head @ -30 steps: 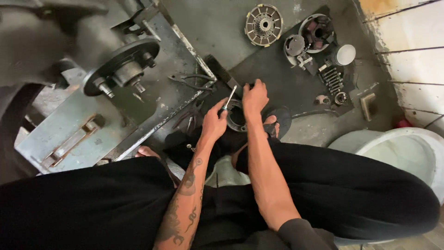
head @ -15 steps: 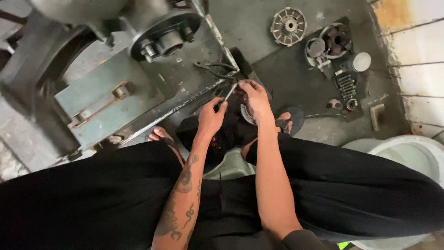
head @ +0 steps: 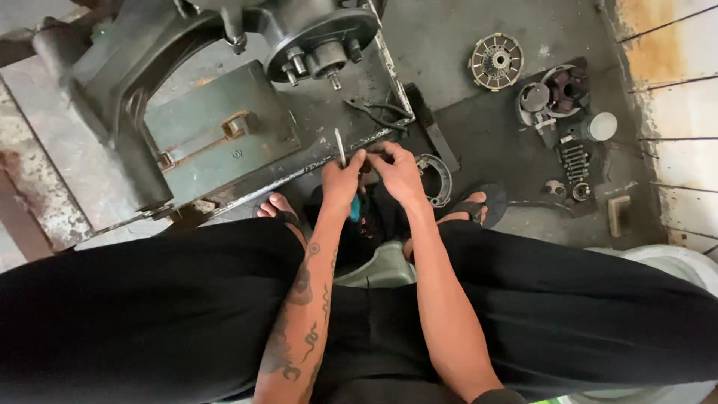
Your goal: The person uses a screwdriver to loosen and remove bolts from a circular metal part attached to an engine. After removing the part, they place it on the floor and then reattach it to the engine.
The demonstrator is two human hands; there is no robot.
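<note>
My left hand (head: 342, 181) grips a tool with a teal handle; its thin metal tip (head: 339, 147) sticks up past my fingers. My right hand (head: 396, 170) is closed right beside it, fingertips meeting the left hand at a small dark part that I cannot make out. Both hands hover between my knees, above a curved brake shoe (head: 437, 176) lying on the floor. I sit with black trousers and sandals.
A wheel hub with studs (head: 323, 45) on a grey-green metal frame (head: 217, 138) fills the upper left. A round toothed clutch part (head: 496, 61), several engine pieces (head: 557, 93) and a spring (head: 572, 161) lie on a dark mat at right. A white tub rim (head: 673, 262) is lower right.
The view has swung so the hub and frame sit higher and further right. My hands have drawn closer together, and the tool tip now points upward.
</note>
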